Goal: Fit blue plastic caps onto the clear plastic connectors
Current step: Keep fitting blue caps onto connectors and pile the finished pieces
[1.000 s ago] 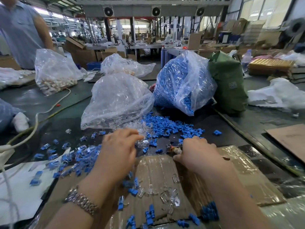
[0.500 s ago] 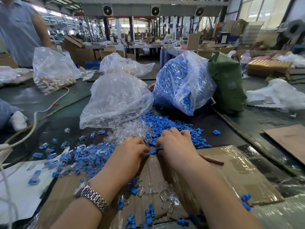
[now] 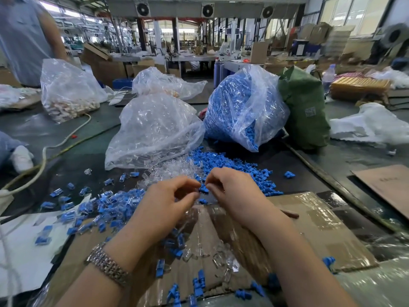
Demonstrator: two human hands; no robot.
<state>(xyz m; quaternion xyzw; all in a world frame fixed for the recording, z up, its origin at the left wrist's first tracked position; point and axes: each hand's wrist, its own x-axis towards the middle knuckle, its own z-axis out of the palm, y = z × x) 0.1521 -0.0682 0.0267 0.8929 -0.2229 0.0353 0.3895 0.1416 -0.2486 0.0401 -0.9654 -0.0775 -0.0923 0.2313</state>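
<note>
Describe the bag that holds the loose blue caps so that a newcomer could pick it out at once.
Start at the dark green sack standing at the back right of the table. Leaning against its left side is the clear bag of blue caps, its mouth spilling caps toward the hands. The clear bags to its left look colourless or pale inside; only this one shows solid blue.

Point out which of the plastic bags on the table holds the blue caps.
The clear plastic bag packed with blue caps, leaning against the green sack. The other clear bags hold transparent or pale parts.
</note>
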